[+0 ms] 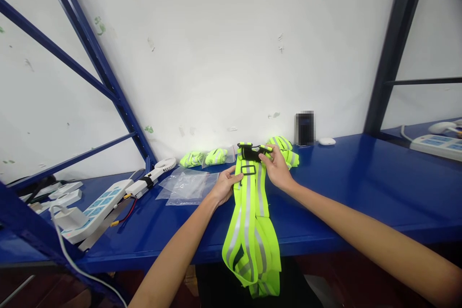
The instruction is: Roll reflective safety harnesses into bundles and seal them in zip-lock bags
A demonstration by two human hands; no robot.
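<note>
A neon yellow reflective strap harness [248, 202] with grey stripes hangs in loops over the front edge of the blue table. My left hand [226, 185] is closed on its left side, beside a black slider buckle [248, 170]. With its fingers pinched, my right hand [276, 166] grips the top end at the black clip buckle [252, 152]. Behind my right hand lies another bundled reflective strap [281, 143], partly hidden. To the left, bundled straps in clear bags [215, 157] rest against the wall.
Flat clear plastic bags [189, 185] lie left of my left hand. A white fan [164, 165], a power strip [99, 209] and a red-black cable [128, 211] are further left. A dark upright box [305, 129] and a white case [327, 141] stand at the back right. Blue metal posts [119, 96] frame the table.
</note>
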